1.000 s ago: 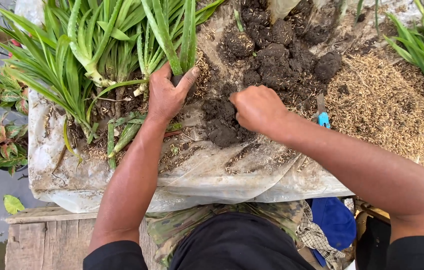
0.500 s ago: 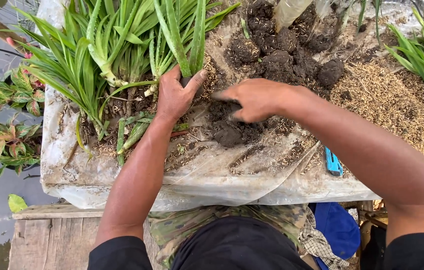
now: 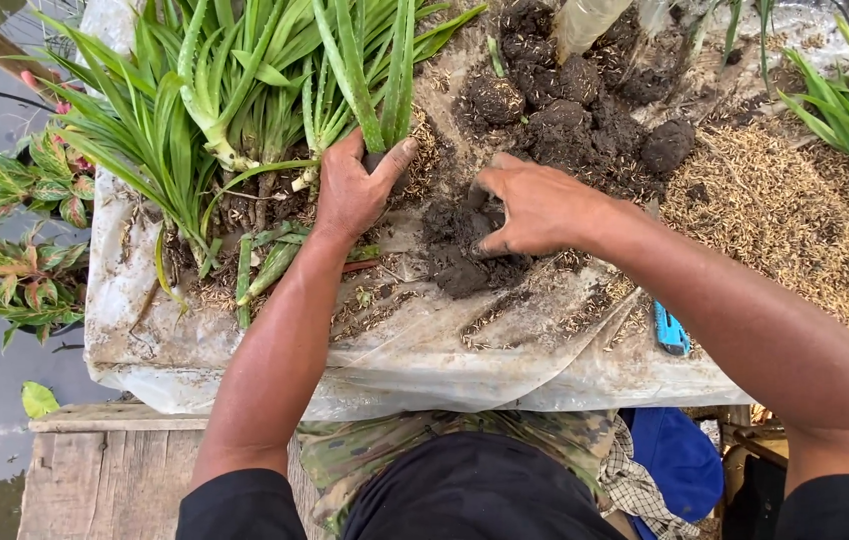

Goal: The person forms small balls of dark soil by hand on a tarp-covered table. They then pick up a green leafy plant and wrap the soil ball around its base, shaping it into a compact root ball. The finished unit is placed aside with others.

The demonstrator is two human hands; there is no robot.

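- Both hands had closed in since the earlier frames: the left hand [image 3: 353, 190] slid up to the base of the aloe-like plant [image 3: 370, 70], and the right hand [image 3: 535, 205] came down from the open sheet onto the clump of dark soil [image 3: 460, 255].
- Left fingers were curled loosely round the plant's lower leaves, thumb spread wide toward the soil — a steadying hold rather than a tight one.
- Right fingers were bent and half closed, tips pressed into the clump; whether they had soil pinched between them could not be told.
- Judged from the pose, soil was being gathered and packed at the plant's roots; the next move would call for drawing the clump leftward without loosening the stem.
- Work lay on a clear plastic sheet [image 3: 415, 350] strewn with rice husk [image 3: 795, 220]; a blue-handled tool [image 3: 672, 330] rested at its near edge, well apart from both hands.
- Roots stayed hidden under the left palm — and the plants at the right edge were cut off by the frame.
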